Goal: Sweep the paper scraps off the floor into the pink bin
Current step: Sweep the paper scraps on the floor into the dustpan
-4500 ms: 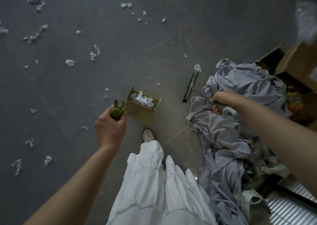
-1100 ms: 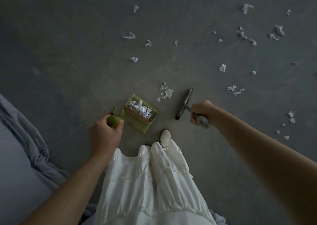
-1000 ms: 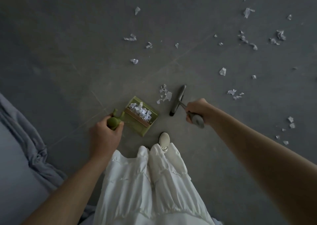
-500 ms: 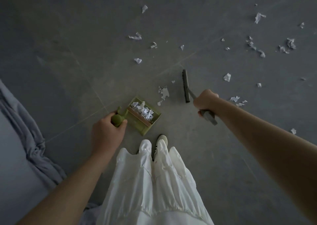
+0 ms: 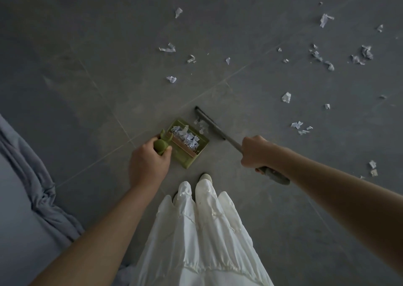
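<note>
white torn scraps (image 5: 187,137) heaped in green dustpan (image 5: 197,149); more scattered

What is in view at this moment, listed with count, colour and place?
dustpan: one, green, on the floor ahead of the feet, paper scraps inside.
broom: one, dark grey head and handle, head on the floor at the dustpan's open side.
small scrap pile: one, white, between broom head and dustpan.
loose scraps: many, white, scattered over the floor ahead and to the right.
floor: grey tiles.
cloth: one, grey-blue, bunched at the left edge.
skirt: one, white, bottom centre.
shoe: one tip showing, pale, below the dustpan.
left hand: grips the dustpan's handle.
right hand: grips the broom's handle.
</note>
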Motion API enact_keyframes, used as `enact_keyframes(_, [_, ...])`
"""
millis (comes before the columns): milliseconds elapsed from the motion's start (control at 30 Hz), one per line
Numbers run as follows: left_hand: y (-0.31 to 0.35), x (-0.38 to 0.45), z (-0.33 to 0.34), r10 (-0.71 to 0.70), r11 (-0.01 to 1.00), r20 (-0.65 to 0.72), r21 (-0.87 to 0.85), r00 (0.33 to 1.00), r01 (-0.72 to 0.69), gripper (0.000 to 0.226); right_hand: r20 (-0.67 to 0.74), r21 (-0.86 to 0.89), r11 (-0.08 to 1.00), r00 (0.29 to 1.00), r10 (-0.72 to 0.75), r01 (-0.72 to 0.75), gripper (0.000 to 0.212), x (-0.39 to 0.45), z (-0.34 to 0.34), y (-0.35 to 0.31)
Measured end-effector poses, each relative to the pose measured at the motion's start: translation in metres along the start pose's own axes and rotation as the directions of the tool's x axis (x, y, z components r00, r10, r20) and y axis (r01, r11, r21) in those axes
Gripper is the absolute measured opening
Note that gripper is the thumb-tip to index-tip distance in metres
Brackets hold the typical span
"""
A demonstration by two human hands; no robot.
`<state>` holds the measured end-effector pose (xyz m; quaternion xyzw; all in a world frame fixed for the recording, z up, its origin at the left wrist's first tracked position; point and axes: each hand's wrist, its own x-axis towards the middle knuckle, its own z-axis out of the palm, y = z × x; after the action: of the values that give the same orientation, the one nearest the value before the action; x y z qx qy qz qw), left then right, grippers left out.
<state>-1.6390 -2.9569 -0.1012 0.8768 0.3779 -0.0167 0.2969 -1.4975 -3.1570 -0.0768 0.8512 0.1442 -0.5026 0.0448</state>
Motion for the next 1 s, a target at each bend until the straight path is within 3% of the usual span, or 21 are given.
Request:
enact_keyframes(233, [0.008,0.007,0.003,0.012,1.0,0.012,0.004,1.0,-0.012,0.023,0.053,-0.048,0.997,0.996,-0.066,0.069,0.003,-0.013,0.006,-0.005])
enact_keyframes(500, [0.003,0.006,0.002,-0.013,1.0,0.011,0.02,1.0,0.013,0.027,-0.048,-0.01,1.0,0.999,0.0,-0.001,0.012,-0.005,-0.021,0.002])
enact_keyframes(667, [0.003,0.006,0.004,-0.025,1.0,-0.003,0.013,1.0,0.025,0.028,-0.02,-0.041,0.999,1.0,0.005,-0.006,0.008,0.002,-0.02,-0.006])
enact_keyframes(767, [0.005,0.005,0.005,-0.024,1.0,-0.012,0.006,1.0,0.025,0.027,0.022,-0.03,0.999,1.0,-0.01,0.01,0.015,-0.001,-0.011,-0.009])
enact_keyframes(867, [0.007,0.001,0.005,-0.008,1.0,-0.021,-0.004,1.0,0.008,0.025,0.072,-0.005,1.0,0.997,-0.023,0.024,0.007,-0.004,-0.007,-0.008])
enact_keyframes(1000, [0.012,-0.002,0.004,-0.02,0.998,-0.035,-0.054,0.999,0.018,0.024,0.047,0.077,0.997,0.999,-0.002,-0.002,0.007,-0.014,-0.013,-0.004])
